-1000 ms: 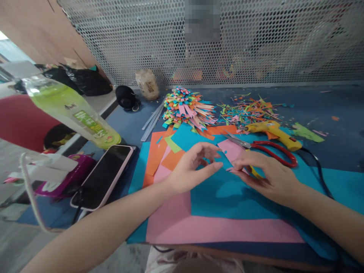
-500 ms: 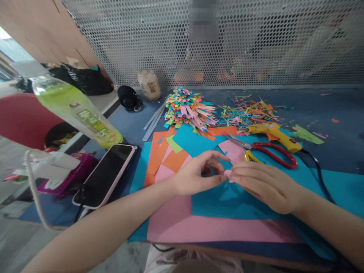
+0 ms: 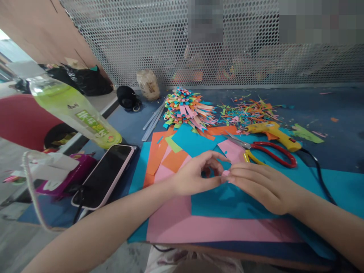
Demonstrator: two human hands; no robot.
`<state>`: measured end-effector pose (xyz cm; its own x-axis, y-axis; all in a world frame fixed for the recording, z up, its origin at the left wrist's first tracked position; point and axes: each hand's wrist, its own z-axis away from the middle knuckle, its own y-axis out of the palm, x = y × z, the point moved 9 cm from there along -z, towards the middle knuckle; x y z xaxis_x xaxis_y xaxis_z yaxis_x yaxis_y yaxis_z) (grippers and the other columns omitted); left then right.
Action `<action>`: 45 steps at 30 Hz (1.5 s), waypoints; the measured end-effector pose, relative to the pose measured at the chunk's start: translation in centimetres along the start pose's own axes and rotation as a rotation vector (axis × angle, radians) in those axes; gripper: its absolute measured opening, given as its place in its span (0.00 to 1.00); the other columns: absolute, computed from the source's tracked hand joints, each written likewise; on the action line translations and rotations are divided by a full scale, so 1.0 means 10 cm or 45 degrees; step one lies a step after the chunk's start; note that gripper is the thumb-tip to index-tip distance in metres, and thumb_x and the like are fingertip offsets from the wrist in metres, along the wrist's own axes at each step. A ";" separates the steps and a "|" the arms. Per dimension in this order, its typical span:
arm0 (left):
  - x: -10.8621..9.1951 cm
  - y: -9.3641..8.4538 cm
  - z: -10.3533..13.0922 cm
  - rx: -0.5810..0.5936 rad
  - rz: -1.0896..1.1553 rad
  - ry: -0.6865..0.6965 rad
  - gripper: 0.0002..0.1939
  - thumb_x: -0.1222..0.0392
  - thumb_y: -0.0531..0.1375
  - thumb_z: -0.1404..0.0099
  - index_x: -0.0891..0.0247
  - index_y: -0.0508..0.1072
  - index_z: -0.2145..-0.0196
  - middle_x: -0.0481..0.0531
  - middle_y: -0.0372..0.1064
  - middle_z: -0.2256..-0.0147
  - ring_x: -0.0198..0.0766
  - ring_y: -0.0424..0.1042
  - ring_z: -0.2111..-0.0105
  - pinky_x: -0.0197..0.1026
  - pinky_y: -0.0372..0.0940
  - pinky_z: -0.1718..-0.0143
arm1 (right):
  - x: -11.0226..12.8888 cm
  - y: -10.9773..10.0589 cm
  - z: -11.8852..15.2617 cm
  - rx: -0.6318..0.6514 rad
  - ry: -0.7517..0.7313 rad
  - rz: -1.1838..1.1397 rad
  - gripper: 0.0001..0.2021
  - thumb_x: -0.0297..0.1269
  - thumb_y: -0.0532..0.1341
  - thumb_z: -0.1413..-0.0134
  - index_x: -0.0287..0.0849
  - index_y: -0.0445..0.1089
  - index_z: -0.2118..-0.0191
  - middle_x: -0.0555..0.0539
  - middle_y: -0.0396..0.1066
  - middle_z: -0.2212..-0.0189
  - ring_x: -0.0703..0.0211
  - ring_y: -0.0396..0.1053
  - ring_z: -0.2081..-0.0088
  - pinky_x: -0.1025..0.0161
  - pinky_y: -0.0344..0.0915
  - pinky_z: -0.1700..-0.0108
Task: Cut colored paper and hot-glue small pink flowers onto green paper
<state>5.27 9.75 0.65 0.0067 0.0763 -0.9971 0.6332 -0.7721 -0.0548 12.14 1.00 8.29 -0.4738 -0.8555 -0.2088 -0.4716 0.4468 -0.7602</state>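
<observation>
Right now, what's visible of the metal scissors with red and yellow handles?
The metal scissors have grey blades and two plastic-looking handle loops: one red, in plain view; one yellow, partly hidden behind the bare right hand. They lie on blue and pink paper, blades pointing away and leftward, on the near side of the yellow plastic glue gun. Can't tell whether the blades are fully shut or the hand touches the yellow loop.

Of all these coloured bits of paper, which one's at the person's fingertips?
The tiny pink paper piece, between the left hand and right hand; the big blue paper sheet and big pink paper sheet lie spread out below.
</observation>
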 end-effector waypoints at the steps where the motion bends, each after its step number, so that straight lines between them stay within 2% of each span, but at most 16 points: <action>1: 0.01 0.00 0.00 -0.002 0.009 -0.010 0.22 0.57 0.67 0.43 0.62 0.65 0.53 0.50 0.69 0.67 0.34 0.68 0.68 0.38 0.63 0.65 | 0.00 0.00 0.00 0.001 0.004 0.007 0.12 0.23 0.47 0.36 0.36 0.66 0.56 0.40 0.79 0.69 0.54 0.77 0.64 0.57 0.76 0.59; 6: 0.04 0.00 -0.01 -0.029 0.145 -0.044 0.19 0.55 0.65 0.41 0.62 0.66 0.54 0.49 0.68 0.68 0.34 0.68 0.68 0.38 0.62 0.65 | -0.02 0.01 0.03 0.010 0.007 0.001 0.11 0.23 0.48 0.37 0.33 0.66 0.56 0.38 0.78 0.68 0.52 0.76 0.63 0.56 0.76 0.60; 9: 0.05 -0.01 -0.01 -0.030 0.227 -0.038 0.16 0.58 0.63 0.38 0.62 0.67 0.55 0.49 0.67 0.68 0.32 0.68 0.69 0.36 0.62 0.67 | -0.05 0.05 0.09 0.023 0.044 -0.027 0.11 0.22 0.51 0.39 0.33 0.66 0.54 0.37 0.77 0.65 0.51 0.76 0.59 0.54 0.76 0.58; 16: 0.00 -0.02 -0.01 -0.007 0.121 0.016 0.18 0.67 0.62 0.41 0.62 0.65 0.54 0.51 0.69 0.66 0.33 0.70 0.66 0.36 0.64 0.64 | -0.10 0.06 0.15 0.000 0.092 0.082 0.11 0.22 0.55 0.40 0.35 0.67 0.53 0.38 0.77 0.63 0.52 0.75 0.58 0.53 0.76 0.57; 22: -0.02 -0.02 0.00 -0.019 0.023 0.002 0.18 0.63 0.63 0.41 0.63 0.65 0.54 0.51 0.69 0.66 0.34 0.69 0.66 0.39 0.64 0.63 | -0.07 0.07 0.11 0.032 0.054 0.043 0.11 0.22 0.53 0.40 0.32 0.67 0.54 0.38 0.77 0.65 0.51 0.74 0.59 0.55 0.76 0.57; 25: -0.07 -0.07 0.00 -0.103 0.015 0.059 0.18 0.63 0.65 0.43 0.62 0.66 0.56 0.49 0.67 0.66 0.33 0.68 0.66 0.37 0.63 0.65 | -0.08 0.08 0.12 0.025 0.071 0.030 0.10 0.22 0.54 0.40 0.32 0.66 0.53 0.37 0.77 0.65 0.51 0.75 0.59 0.54 0.75 0.57; 28: -0.13 -0.16 0.01 -0.227 0.036 0.141 0.18 0.64 0.67 0.45 0.62 0.66 0.59 0.48 0.65 0.66 0.32 0.67 0.67 0.35 0.62 0.67 | -0.18 0.11 0.14 0.014 0.235 -0.052 0.11 0.24 0.56 0.40 0.37 0.65 0.53 0.39 0.76 0.64 0.53 0.75 0.60 0.57 0.75 0.59; 33: -0.13 -0.22 0.01 -0.288 0.038 0.155 0.16 0.63 0.66 0.42 0.63 0.67 0.57 0.49 0.69 0.67 0.33 0.70 0.66 0.34 0.62 0.67 | -0.49 0.28 0.31 0.080 0.793 -0.324 0.10 0.33 0.57 0.39 0.48 0.65 0.53 0.47 0.75 0.67 0.56 0.76 0.69 0.60 0.74 0.69; 36: -0.11 -0.25 0.01 -0.330 0.000 0.126 0.15 0.64 0.65 0.42 0.63 0.69 0.57 0.49 0.71 0.67 0.33 0.72 0.65 0.35 0.62 0.66 | -0.59 0.40 0.43 0.099 1.060 -0.596 0.11 0.35 0.60 0.42 0.49 0.65 0.53 0.50 0.75 0.67 0.57 0.76 0.67 0.61 0.75 0.67; 40: -0.10 -0.25 0.01 -0.339 0.003 0.114 0.13 0.64 0.65 0.42 0.63 0.72 0.58 0.50 0.73 0.68 0.33 0.73 0.66 0.35 0.64 0.65 | -0.61 0.47 0.45 0.061 1.184 -0.814 0.14 0.34 0.61 0.44 0.49 0.63 0.52 0.52 0.74 0.69 0.60 0.76 0.68 0.63 0.75 0.66; 45: -0.08 -0.21 0.01 -0.312 0.012 0.106 0.13 0.63 0.65 0.41 0.63 0.72 0.58 0.50 0.74 0.67 0.33 0.73 0.67 0.35 0.65 0.65 | -0.60 0.55 0.46 0.119 1.244 -0.908 0.14 0.36 0.61 0.45 0.48 0.62 0.52 0.51 0.74 0.69 0.58 0.76 0.69 0.63 0.73 0.70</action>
<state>3.84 11.25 1.56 0.0703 0.1292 -0.9891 0.8013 -0.5979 -0.0212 15.85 7.39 2.56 -0.5102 -0.3258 0.7960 -0.8188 -0.0992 -0.5654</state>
